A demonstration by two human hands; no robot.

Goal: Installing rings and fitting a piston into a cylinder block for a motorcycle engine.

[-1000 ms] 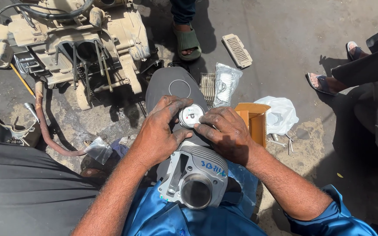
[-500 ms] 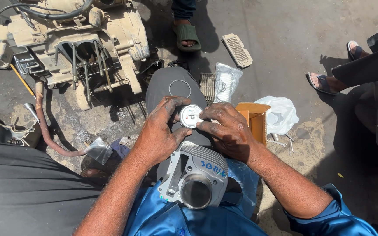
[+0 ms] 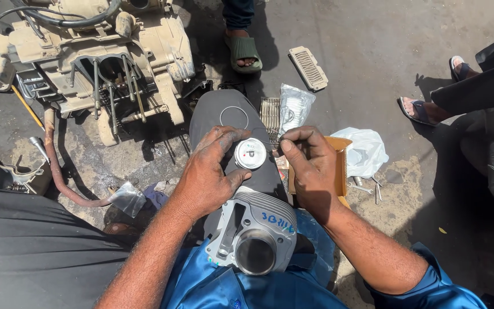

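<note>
Head view: left hand [image 3: 207,177] grips a round silver metal piston [image 3: 250,153], centre frame, above the finned grey cylinder block [image 3: 255,229] at 6 o'clock. Right hand [image 3: 310,166], at 3 o'clock of it, pinches what seems 1 thin ring; seating it needs careful alignment.

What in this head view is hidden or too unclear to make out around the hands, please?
- Underside of the piston: covered by the left hand, head view.
- What the right hand pinches at its fingertips: too thin to tell, perhaps a ring or wire.
- Lower part of the cylinder: tucked into the blue cloth.
- Engine: cut off by the top edge.
- People standing nearby: only a sandalled foot shows.
</note>
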